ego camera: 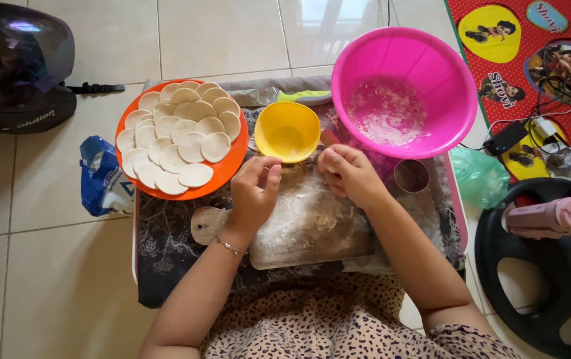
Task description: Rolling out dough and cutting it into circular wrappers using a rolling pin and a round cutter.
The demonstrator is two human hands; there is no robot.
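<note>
My left hand [254, 192] hovers over the floured wooden board [308, 229], fingers curled loosely, with nothing visible in it. My right hand [347, 174] is bunched at the board's far edge, its fingertips pinching a small piece of pale dough that is mostly hidden. Just beyond both hands stands a small yellow bowl [287, 130]. An orange plate [227, 169] at the left carries several round white dough discs [180, 139]. A large pink bowl [405, 90] with dough residue sits at the far right.
A round metal cutter [412, 176] lies right of the board. A blue flour bag [101, 178] rests on the tiled floor at left, a dark helmet [16, 66] beyond it. A green plastic bag [479, 176], cables, a red mat and a black wheel-shaped object [545, 266] crowd the right.
</note>
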